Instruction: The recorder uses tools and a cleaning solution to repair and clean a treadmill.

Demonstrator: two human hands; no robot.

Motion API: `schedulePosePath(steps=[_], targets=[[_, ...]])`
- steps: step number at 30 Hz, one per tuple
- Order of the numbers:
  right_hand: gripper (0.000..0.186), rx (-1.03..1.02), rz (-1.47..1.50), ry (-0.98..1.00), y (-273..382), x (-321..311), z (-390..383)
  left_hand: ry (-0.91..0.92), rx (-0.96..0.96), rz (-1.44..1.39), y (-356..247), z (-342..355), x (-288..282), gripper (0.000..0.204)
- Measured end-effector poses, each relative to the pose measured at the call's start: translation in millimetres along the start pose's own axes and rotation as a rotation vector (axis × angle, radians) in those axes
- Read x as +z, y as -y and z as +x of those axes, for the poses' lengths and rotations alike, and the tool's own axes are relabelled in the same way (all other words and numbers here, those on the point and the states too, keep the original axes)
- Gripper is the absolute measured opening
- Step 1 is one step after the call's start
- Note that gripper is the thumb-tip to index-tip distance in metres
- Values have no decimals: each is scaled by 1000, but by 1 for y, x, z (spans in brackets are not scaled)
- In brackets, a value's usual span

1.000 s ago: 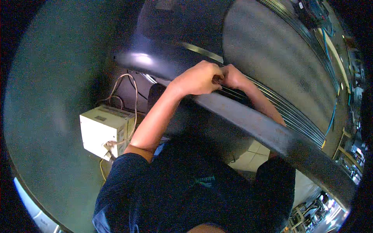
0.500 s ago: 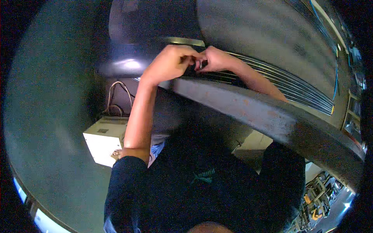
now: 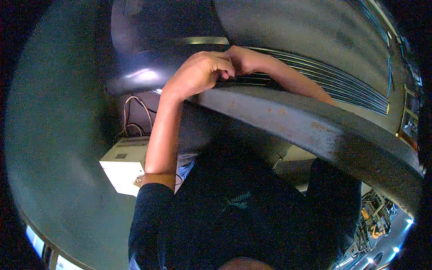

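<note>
The person's left forearm (image 3: 162,135) stands nearly upright; the left hand (image 3: 195,75) bends rightward, fingers (image 3: 223,64) curled, close against the right hand (image 3: 243,61), whose forearm (image 3: 294,83) slants down rightward.

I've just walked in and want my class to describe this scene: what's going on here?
A person in a dark short-sleeved shirt works with both hands close together, the left hand and right hand by a long, grey, rust-spotted beam. Whatever is between the fingers is too hidden to tell. Long, thin, shiny rods lie side by side, running off to the right. An off-white box-shaped unit stands to the left.
</note>
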State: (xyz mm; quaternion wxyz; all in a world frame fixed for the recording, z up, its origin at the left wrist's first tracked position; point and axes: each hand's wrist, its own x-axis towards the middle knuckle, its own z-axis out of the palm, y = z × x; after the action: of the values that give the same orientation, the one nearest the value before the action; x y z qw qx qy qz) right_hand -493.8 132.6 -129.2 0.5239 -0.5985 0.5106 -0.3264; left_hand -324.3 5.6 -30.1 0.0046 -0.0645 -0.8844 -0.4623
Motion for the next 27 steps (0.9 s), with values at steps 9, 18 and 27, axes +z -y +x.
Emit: schedulePosePath(steps=[9,18,27], targets=[[19,37,-227,-47,-2,1,-5,90,-5,-248,9,1,0,18],[30,62,-293,-18,19,-2,2,-6,-542,227,-41,-9,-11,42],[28,73,-177,-62,-6,-2,-3,29,-320,284,-39,7,-6,19]])
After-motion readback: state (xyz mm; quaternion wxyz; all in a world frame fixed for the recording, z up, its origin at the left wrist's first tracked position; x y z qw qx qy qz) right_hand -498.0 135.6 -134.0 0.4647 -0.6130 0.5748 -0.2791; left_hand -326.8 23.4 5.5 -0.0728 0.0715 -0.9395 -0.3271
